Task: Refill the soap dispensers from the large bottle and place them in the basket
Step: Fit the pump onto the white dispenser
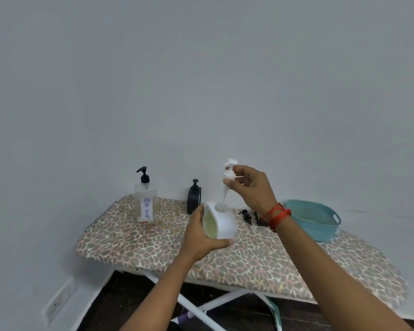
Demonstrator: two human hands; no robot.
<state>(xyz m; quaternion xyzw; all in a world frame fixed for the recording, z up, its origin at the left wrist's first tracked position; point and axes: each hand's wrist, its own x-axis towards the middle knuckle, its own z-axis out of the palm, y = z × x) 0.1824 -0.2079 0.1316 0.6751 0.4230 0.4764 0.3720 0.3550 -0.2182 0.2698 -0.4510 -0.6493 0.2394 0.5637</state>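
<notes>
Over the near part of the leopard-print ironing board (141, 244), the left hand (201, 237) grasps the white dispenser (225, 223), fingers wrapped behind its body and thumb curled along the lower front edge. The dispenser stands roughly upright, long axis vertical, its open clear neck pointing up. It is a rounded white shell with a pale yellowish face turned left; whether its base rests on the cover cannot be told. Directly above it the right hand (251, 187), a red thread (276, 216) tied round the wrist, pinches the collar of the white pump (229, 174) between thumb and fingertips. The pump hangs nearly vertical, head up, spout toward the left, and its tube runs down to the neck opening. Bare cover lies open to the left of the dispenser and along the board's near edge. Just behind the right wrist a loose black pump (246, 215) lies on its side. Further right, the teal basket (320, 232) sits near the board's far edge, well apart from the dispenser. At the back left stands the clear bottle (145, 204) labelled DISH SOAP, upright with a black pump, and the black dispenser (193, 199) stands against the grey wall (201, 91).
</notes>
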